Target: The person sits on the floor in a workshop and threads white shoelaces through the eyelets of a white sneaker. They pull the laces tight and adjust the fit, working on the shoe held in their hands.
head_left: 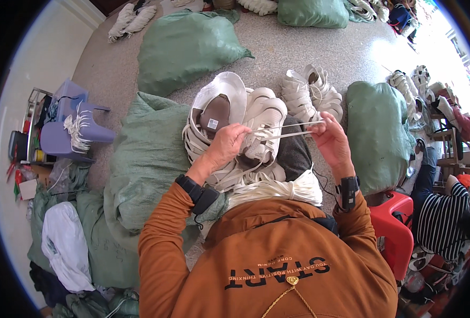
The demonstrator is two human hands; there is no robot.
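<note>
A cream sneaker [270,114] rests in front of me, its toe pointing away. Pale flat shoelaces [285,132] stretch across its opening between my two hands. My left hand [228,143] is closed at the shoe's left side, fingers pinching the lace. Off to the right of the shoe, my right hand [330,139] is raised and pinches the other end of the laces, which are pulled taut. Left of the sneaker stands a string of nested cream shoe uppers [229,87], with a brown insole [215,114] showing. A thick bundle of cream laces [285,193] lies across my lap.
More nested cream shoes [312,93] stand beyond my right hand. Green sacks [187,50] lie ahead, on the left and on the right. A purple stool [76,135] stands at left, a red stool [394,228] at right. A person in a striped top [439,228] sits at far right.
</note>
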